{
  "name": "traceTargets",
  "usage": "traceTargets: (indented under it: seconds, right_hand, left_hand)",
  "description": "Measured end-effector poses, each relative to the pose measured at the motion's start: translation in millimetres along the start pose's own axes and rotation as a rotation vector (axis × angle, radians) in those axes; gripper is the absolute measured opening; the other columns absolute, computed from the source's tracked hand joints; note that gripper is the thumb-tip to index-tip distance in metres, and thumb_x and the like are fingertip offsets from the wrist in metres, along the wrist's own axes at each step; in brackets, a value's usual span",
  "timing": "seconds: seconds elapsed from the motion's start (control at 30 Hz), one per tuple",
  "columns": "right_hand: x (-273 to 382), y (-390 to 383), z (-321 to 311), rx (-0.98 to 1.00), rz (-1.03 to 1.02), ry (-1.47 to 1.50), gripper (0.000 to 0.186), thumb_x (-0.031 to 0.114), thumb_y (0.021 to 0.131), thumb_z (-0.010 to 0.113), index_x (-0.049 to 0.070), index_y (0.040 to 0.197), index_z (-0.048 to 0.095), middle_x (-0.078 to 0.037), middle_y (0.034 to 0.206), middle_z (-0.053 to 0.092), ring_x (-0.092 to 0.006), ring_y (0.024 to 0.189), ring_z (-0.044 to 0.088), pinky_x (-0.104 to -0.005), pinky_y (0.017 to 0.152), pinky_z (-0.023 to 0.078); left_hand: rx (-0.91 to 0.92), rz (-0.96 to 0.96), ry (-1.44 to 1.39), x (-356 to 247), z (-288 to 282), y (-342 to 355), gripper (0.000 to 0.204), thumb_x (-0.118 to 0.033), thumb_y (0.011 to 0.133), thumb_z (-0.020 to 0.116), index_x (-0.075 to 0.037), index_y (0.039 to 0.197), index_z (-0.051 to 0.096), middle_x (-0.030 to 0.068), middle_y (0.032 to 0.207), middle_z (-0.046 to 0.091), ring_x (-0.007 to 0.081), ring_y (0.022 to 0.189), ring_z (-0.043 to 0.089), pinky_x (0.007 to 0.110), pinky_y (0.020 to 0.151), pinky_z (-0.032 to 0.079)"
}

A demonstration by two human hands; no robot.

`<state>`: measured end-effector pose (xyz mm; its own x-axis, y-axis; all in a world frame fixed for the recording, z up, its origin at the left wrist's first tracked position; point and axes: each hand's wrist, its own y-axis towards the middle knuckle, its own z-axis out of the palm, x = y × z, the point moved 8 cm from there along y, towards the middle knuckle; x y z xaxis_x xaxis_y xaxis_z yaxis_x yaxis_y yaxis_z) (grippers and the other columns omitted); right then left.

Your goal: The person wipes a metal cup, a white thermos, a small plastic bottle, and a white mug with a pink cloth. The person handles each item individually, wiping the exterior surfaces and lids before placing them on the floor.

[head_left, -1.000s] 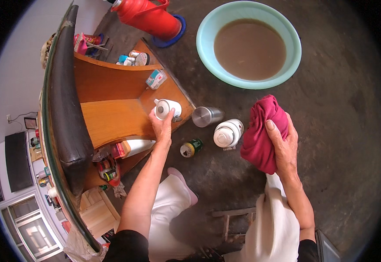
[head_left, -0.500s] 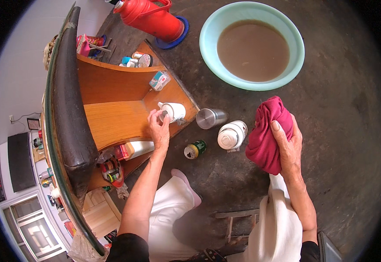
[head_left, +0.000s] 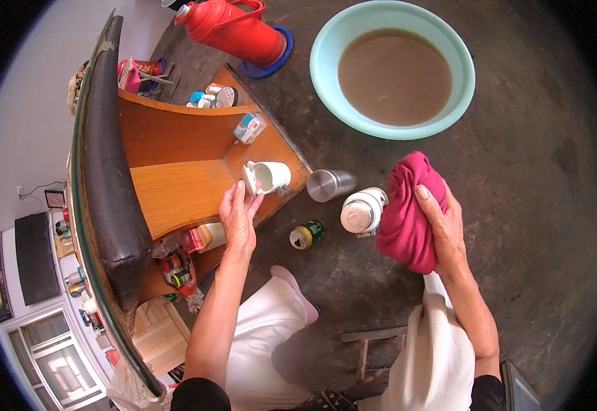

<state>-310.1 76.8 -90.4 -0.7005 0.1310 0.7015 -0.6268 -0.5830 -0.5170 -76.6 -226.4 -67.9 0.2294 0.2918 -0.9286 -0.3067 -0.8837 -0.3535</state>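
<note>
Between the fingertips of my left hand [head_left: 239,222] is a white lid [head_left: 249,178], tilted beside the mouth of a white mug [head_left: 279,175]. The mug stands at the corner of the wooden shelf [head_left: 175,195], its inside visible. My right hand [head_left: 450,236] is closed round a bunched dark red cloth [head_left: 408,219], held in the air above the floor. Left of the cloth stands a white bottle [head_left: 361,212], partly covered by it. A steel cup [head_left: 329,185] and a green and gold can [head_left: 306,234] stand between the bottle and the shelf.
A pale green basin [head_left: 322,72] of murky brown water sits at the far right. Behind the shelf, a red thermos flask [head_left: 233,34] stands on a blue base. Small boxes and bottles [head_left: 213,97] occupy the shelf's far part. A wooden stool [head_left: 363,359] is near my legs.
My left hand has lifted the lid off the mug and drawn it slightly left, exposing the mug's inside. The cloth in my right hand has shifted a little left.
</note>
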Motion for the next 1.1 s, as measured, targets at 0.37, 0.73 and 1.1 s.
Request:
traceTargets:
  seconds: [0.37, 0.73, 1.1]
  right_hand:
    - [-42.2, -17.8, 49.9, 0.337, 0.374, 0.267, 0.054, 0.036, 0.095, 0.066, 0.001, 0.133, 0.050, -0.009, 0.113, 0.065, -0.0152, 0.095, 0.066, -0.0311, 0.084, 0.056]
    - [-58.3, -30.8, 60.8, 0.437, 0.417, 0.232, 0.050, 0.033, 0.096, 0.067, 0.001, 0.132, 0.052, -0.009, 0.115, 0.064, -0.0146, 0.098, 0.065, -0.0314, 0.085, 0.056]
    - [-57.7, -25.6, 57.2, 0.359, 0.274, 0.077, 0.057, 0.036, 0.093, 0.070, 0.001, 0.134, 0.052, -0.010, 0.118, 0.063, -0.0154, 0.104, 0.061, -0.0321, 0.091, 0.052]
  left_hand:
    - [0.461, 0.150, 0.286, -32.4, 90.1, -117.1, 0.028, -0.004, 0.093, 0.065, 0.000, 0.118, 0.054, 0.0120, 0.132, 0.055, 0.0152, 0.112, 0.057, 0.030, 0.094, 0.050]
    - [0.238, -0.329, -0.165, -13.3, 76.0, -158.5, 0.048, -0.014, 0.100, 0.059, 0.002, 0.142, 0.042, 0.0140, 0.142, 0.050, 0.0231, 0.132, 0.048, 0.039, 0.116, 0.035]
    - [0.266, -0.576, -0.384, 14.1, 82.4, -168.4, 0.039, -0.020, 0.101, 0.058, -0.007, 0.137, 0.052, 0.0099, 0.140, 0.054, 0.0249, 0.129, 0.053, 0.045, 0.112, 0.041]
